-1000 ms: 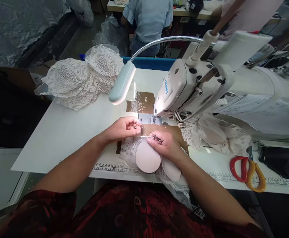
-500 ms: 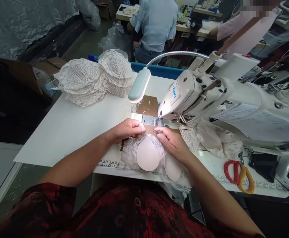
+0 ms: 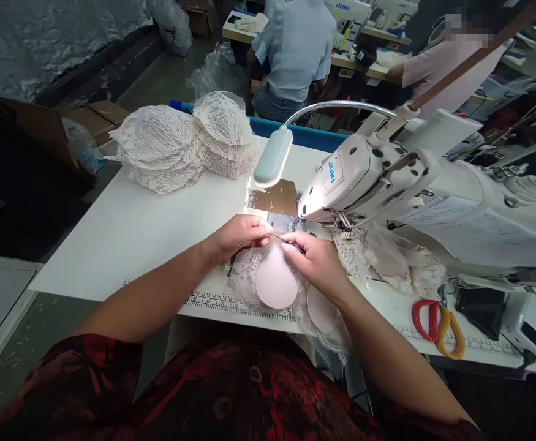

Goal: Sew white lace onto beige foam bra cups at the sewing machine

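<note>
A lace bra piece with pale, smooth cups lies at the table's front edge, partly hanging over it. Above its upper edge, my left hand is closed in a pinch; what its fingertips hold is too small to make out. My right hand grips a thin, dark, pointed tool, perhaps tweezers, its tip close to the left fingertips. Both hands are almost touching, just in front of the metal plate of a white sewing machine.
Stacked lace cups stand at the back left. A lamp hangs over the work. More lace lies under the machine arm. Scissors with red and yellow handles lie at right, beside a dark flat object. Other people sit beyond.
My hands have come closer together, and the tool's tip has moved left to the left fingertips. The near cup's upper end now reaches up to the right fingers. The view has shifted slightly.
</note>
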Tool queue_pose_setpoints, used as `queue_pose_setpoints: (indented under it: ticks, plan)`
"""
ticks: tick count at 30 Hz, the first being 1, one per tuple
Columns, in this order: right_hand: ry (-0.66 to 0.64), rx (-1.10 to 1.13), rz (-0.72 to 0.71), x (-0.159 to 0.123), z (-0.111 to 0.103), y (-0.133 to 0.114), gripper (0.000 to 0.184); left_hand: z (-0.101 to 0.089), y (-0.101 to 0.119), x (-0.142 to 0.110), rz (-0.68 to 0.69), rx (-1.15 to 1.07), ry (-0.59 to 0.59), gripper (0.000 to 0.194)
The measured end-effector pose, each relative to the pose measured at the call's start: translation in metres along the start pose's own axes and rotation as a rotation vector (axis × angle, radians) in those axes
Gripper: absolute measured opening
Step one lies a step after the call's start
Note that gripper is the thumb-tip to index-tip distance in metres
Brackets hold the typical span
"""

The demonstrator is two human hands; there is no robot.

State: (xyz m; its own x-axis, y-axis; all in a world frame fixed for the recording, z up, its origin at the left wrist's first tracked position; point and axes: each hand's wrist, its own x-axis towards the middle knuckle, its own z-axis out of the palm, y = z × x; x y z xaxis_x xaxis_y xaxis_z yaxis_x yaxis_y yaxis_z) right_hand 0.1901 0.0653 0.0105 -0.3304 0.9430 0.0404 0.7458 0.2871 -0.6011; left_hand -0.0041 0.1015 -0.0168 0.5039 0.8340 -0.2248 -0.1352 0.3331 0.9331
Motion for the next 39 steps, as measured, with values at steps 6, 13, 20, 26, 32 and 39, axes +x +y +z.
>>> queue_pose_setpoints:
  ticks: [6,13,20,26,32,39]
  plan:
    - [-0.064,0.053,0.011,-0.001,-0.001,-0.005,0.024,-0.005,-0.005,0.006,-0.016,-0.209,0.09,0.016]
    - [-0.052,0.098,-0.119,0.014,0.025,-0.011,0.022,-0.005,-0.005,0.005,0.019,-0.227,0.071,0.027]
    - [0.016,-0.088,0.025,-0.003,0.001,0.022,0.03,-0.01,0.003,-0.001,0.126,0.293,0.101,0.037]
    - [0.098,-0.396,0.008,-0.02,-0.013,0.058,0.025,-0.003,-0.001,-0.006,0.223,1.03,-0.053,0.027]
    - [0.018,0.159,-0.055,-0.007,0.002,0.027,0.011,0.009,-0.006,0.0,0.277,0.902,-0.181,0.033]
    - [-0.003,0.318,0.072,-0.005,0.001,0.041,0.014,-0.02,0.01,-0.002,-0.115,0.673,-0.264,0.031]
